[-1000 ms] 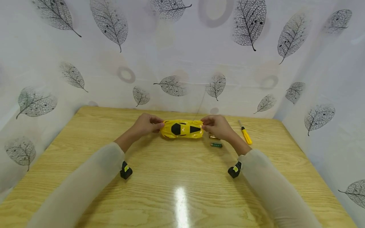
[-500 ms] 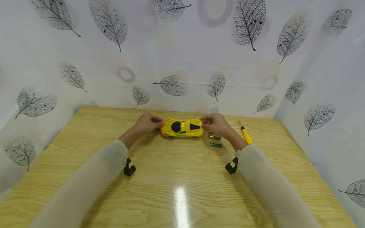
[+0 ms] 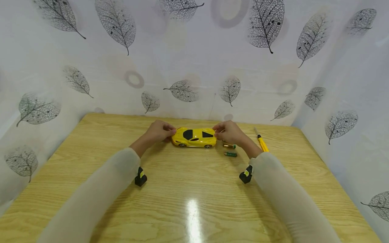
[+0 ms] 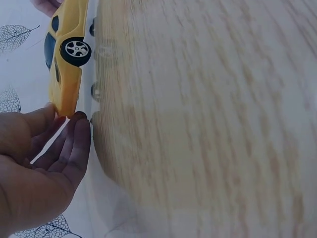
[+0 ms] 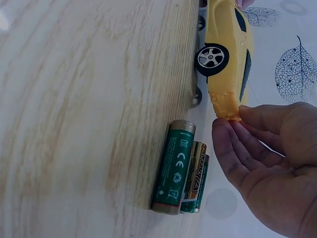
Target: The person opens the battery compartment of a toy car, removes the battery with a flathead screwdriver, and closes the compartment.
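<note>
A yellow toy car [image 3: 194, 137] with black windows is held lengthwise between both hands near the back of the table. My left hand [image 3: 157, 131] pinches its front end, thumb on top and fingers below, as the left wrist view shows. The right hand [image 3: 230, 132] pinches the rear end the same way in the right wrist view. The car's near-side wheels [image 5: 212, 59] are visible; whether they touch the table I cannot tell. Beside the right hand lie a green battery [image 3: 230, 154] and a gold-and-green battery [image 3: 229, 146], with another partly hidden behind them.
A yellow-handled screwdriver [image 3: 262, 144] lies right of the right hand, its handle end partly covered by the sleeve. The wooden table [image 3: 170, 189] ends at a leaf-patterned curtain [image 3: 188, 50] behind the car. Each wrist carries a black camera [image 3: 140, 177].
The car has been turned about its length, from its roof facing the head camera to its near side and wheels showing. Both forearms have shifted slightly inward. Both hands keep their hold.
</note>
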`<state>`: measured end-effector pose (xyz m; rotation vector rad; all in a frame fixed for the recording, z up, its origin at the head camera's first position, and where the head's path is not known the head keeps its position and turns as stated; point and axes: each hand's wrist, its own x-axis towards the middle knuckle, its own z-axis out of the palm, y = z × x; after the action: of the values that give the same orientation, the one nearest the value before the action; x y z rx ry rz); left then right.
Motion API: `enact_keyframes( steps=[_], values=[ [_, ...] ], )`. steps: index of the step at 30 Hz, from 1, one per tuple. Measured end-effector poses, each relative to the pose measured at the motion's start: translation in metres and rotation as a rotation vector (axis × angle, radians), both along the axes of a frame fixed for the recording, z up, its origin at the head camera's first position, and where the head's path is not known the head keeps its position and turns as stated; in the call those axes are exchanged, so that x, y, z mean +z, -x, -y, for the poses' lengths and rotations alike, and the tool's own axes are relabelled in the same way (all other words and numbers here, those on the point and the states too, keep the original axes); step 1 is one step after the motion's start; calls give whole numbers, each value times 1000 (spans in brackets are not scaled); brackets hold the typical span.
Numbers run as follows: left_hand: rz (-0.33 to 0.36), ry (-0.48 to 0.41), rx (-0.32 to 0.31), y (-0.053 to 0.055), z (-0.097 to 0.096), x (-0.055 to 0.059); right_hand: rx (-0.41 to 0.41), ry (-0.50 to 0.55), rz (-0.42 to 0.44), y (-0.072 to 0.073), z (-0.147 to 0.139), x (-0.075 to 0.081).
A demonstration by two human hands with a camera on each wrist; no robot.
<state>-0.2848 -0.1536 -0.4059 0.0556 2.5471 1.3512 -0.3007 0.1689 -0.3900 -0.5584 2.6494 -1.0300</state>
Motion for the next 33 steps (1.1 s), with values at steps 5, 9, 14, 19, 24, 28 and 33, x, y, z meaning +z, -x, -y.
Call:
enact_keyframes(
  steps=[5, 9, 14, 19, 24, 28, 33],
  values=[
    [-3, 31, -25, 1, -1, 1, 5, -19, -5, 2, -1, -1],
    [-9, 42, -46, 2, -1, 1, 2, -33, -9, 2, -1, -3],
    [-17, 55, -52, 2, 0, 2, 15, -42, -32, 2, -2, -3],
    [-38, 82, -50, 1, 1, 6, 45, -57, -92, -1, -3, 1],
    [-136, 133, -61, 0, 2, 12, 76, -54, -140, -1, -7, 0],
    [-224, 144, -122, -2, 0, 13, 115, -25, -179, -1, -10, -3],
    [-313, 181, -239, -4, -6, 12, 213, -5, -253, -4, -11, -8]
  ],
)
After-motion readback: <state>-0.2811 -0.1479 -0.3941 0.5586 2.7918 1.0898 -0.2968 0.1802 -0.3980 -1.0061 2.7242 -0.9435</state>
